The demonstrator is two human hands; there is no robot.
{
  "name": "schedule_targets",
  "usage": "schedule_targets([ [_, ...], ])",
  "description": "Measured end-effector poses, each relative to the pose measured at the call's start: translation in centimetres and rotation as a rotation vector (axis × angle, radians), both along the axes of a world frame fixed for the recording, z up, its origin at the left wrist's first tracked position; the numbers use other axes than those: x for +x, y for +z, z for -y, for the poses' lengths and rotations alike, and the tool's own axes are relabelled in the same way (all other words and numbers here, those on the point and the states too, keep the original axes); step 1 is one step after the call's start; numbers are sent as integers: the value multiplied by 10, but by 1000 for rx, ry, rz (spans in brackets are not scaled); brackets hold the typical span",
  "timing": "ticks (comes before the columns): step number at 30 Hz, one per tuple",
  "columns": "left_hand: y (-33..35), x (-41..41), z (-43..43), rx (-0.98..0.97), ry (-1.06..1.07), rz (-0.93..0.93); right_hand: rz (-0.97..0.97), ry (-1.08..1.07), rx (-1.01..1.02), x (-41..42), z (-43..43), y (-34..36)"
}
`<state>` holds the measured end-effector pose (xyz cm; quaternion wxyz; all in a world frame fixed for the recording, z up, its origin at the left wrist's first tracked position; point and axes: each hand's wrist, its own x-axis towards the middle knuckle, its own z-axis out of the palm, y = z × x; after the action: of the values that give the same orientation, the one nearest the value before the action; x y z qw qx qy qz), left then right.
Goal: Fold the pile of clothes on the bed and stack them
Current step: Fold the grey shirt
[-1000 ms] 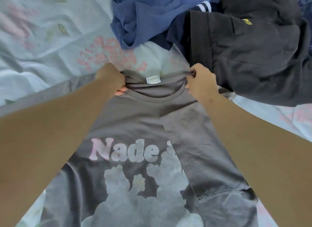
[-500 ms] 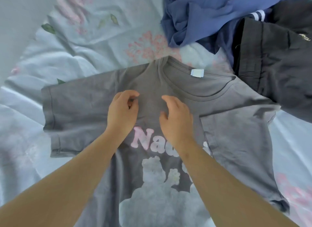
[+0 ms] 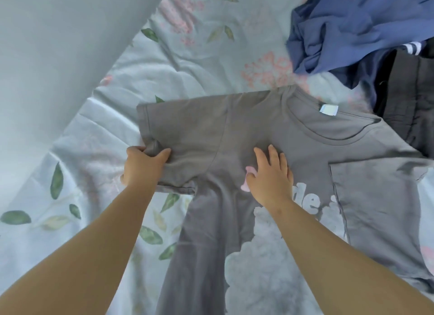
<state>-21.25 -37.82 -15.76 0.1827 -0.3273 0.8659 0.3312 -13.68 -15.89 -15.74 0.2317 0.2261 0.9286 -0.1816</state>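
Left hand [image 3: 143, 167] grips the T-shirt [image 3: 258, 127] sleeve; right hand [image 3: 270, 174] presses flat beside the collar: fold the sleeve across squarely

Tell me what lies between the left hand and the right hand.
Head view: only grey T-shirt cloth, crossed by its sleeve seam, between left hand and right hand.

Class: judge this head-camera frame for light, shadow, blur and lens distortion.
Head view: soft, even light, no glare on the grey T-shirt; only faint shadows beside the left hand and right hand; the blue garment at top right is smeared soft; the wide lens swells both forearms toward the bottom edge.
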Motion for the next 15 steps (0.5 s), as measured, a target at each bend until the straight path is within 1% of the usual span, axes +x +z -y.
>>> schedule_targets([
  [3,15,-9,10,247,25,6,-47,-63,-62,8,2,5],
  [5,30,-15,8,404,51,-28,-129,-173,-151,15,1,9],
  [7,46,-17,-7,489,-48,-115,-237,-265,-210,23,-4,15],
  [8,56,-15,-19,527,-128,-156,-284,-295,-225,28,-8,18],
  [10,71,-7,-53,562,-371,-198,-339,-360,-247,39,-21,25],
  [13,75,16,-114,419,-781,-163,-358,-437,-243,61,-49,33],
  [15,60,32,-149,347,-938,-112,-355,-491,-223,77,-70,35],
])
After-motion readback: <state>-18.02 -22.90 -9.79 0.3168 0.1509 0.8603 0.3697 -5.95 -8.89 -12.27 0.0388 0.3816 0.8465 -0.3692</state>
